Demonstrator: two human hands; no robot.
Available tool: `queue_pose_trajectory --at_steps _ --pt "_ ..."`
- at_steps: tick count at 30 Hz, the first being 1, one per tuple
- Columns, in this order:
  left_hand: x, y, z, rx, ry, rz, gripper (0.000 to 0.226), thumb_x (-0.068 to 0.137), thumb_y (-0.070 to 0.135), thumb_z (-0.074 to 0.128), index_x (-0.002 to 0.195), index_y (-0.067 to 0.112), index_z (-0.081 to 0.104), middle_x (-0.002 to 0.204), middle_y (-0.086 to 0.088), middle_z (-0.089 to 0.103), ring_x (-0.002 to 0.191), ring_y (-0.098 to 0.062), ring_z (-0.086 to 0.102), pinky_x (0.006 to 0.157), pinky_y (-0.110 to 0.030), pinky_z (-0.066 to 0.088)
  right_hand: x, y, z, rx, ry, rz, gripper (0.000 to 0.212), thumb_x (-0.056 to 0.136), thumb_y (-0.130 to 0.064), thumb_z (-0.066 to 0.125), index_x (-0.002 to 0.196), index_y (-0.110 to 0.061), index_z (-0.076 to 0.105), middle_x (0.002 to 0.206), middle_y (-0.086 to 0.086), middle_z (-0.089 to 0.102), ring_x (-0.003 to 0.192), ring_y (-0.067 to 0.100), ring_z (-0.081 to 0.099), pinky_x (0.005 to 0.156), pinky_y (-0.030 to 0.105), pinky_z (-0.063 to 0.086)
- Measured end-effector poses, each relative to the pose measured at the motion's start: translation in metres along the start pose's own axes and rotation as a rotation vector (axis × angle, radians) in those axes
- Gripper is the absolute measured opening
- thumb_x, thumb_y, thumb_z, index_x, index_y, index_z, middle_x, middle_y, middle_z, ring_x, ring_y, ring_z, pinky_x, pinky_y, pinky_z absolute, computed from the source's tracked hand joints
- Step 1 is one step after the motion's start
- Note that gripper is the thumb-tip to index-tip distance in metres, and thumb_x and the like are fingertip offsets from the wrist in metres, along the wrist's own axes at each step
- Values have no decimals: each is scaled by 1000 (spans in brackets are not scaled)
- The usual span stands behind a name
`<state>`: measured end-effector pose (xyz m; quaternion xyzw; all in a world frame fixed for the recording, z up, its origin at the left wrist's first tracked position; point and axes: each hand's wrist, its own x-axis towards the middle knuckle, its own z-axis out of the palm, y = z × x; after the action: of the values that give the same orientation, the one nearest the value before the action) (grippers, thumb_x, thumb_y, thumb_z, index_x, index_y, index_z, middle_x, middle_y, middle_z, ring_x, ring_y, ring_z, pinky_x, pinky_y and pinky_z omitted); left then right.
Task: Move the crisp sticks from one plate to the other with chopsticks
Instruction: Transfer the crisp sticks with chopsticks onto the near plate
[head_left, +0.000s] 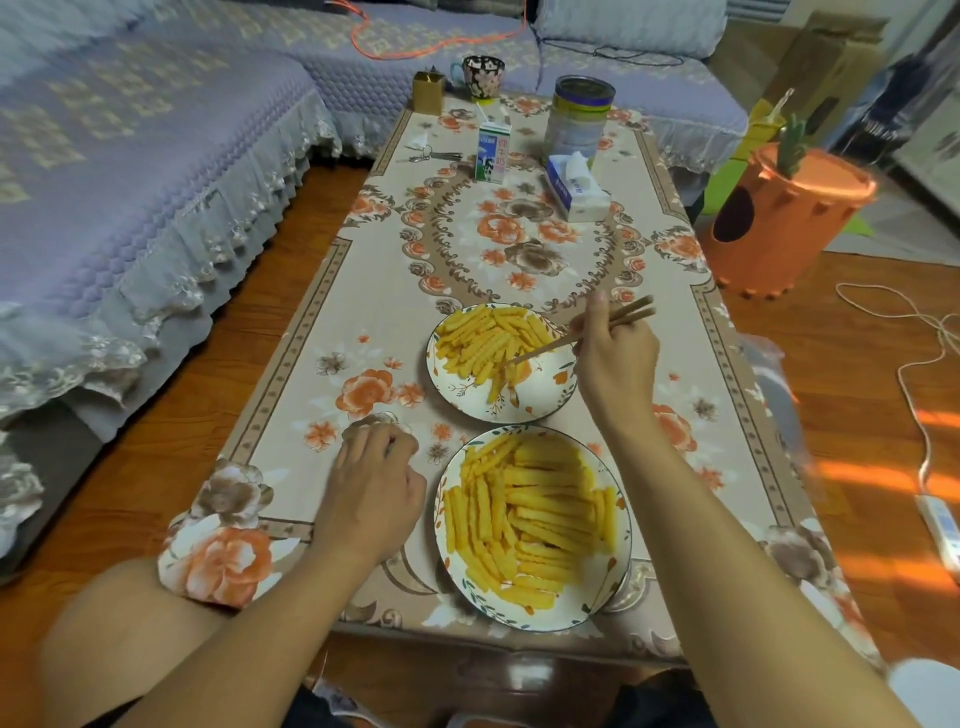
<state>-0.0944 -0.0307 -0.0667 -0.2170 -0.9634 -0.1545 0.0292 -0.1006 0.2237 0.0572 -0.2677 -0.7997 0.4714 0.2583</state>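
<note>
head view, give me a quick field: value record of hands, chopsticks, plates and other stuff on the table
right hand: holds chopsticks, tips in the far plate's sticks
left hand: rests on tablecloth, holds nothing
far plate: crisp sticks, partly full
near plate: crisp sticks, fuller
behind plates: tissue box, milk carton, tin can, mug

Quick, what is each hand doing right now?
Left hand: loosely curled, holding nothing, resting on the flowered tablecloth.
Right hand: gripping the brown wooden chopsticks.
</note>
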Motion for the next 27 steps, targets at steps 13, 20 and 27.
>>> queue_pose_trajectory --at_steps 13,20,27 --pt "-1 0 2 -30 8 1 35 90 25 40 112 14 64 113 -1 56 111 -23 47 95 -42 48 20 3 -94 467 -21 264 51 111 -32 41 75 -4 65 44 -2 45 39 11 34 42 22 28" --pt "-1 0 3 -40 6 2 39 91 29 35 113 14 64 114 -1 55 113 -25 48 95 -44 47 2 20 -126 373 -287 171 53 110 -31 45 73 -2 68 53 16 45 44 20 33 48 31 23" --pt "-1 1 2 -38 7 4 38 91 27 37 114 14 64 115 -2 56 113 -25 47 95 -44 48 -8 41 -129 288 -389 158 52 108 -26 50 65 -12 75 72 23 53 48 18 32 48 29 21"
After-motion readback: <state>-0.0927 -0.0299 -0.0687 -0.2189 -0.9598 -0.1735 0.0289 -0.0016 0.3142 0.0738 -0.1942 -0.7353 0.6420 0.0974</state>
